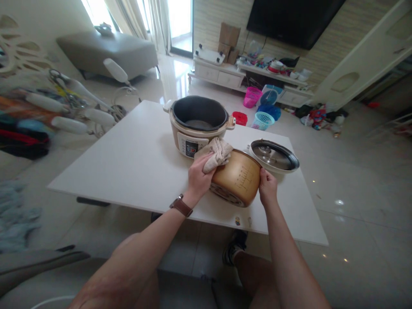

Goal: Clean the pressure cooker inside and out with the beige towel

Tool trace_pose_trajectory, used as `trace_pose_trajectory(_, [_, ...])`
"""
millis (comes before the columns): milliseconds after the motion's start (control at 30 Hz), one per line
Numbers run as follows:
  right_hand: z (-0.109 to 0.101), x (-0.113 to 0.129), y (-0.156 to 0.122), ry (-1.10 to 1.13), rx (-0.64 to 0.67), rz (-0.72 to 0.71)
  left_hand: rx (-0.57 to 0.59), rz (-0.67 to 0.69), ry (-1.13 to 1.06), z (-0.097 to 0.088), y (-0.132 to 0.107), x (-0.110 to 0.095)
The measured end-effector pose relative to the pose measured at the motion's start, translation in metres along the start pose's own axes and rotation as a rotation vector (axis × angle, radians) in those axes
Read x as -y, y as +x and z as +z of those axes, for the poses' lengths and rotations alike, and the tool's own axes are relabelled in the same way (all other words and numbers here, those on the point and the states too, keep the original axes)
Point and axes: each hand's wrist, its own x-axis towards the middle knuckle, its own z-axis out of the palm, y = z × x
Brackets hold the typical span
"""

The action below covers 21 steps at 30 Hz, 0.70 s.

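A gold inner pot [240, 180] lies tilted on its side on the white table [128, 163], its bottom facing me. My left hand [199, 176], with a brown watch on the wrist, is closed on a beige cloth [217, 153] and presses it against the pot's upper left side. My right hand [267, 186] grips the pot's right side and steadies it. Just behind the pot stands the cooker body [198, 124], open and empty. Its lid [273, 155] lies on the table to the right of the pot.
A rack with white handles and clothes [64, 111] stands at the left. A grey sofa [106, 49] is at the far left. A TV cabinet [251, 73] with clutter and coloured baskets [257, 107] lies beyond the table. My knees and a shoe [233, 249] are below the table's near edge.
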Motion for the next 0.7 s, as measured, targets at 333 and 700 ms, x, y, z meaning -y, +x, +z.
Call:
trace_pose_trajectory(333, [0.008, 0.004, -0.002, 0.190, -0.099, -0.012, 0.082, 0.083, -0.017, 0.002, -0.005, -0.011])
trace_pose_trajectory(700, [0.005, 0.007, -0.004, 0.153, -0.084, 0.033, -0.220, -0.600, -0.471, 0.021, 0.001, 0.021])
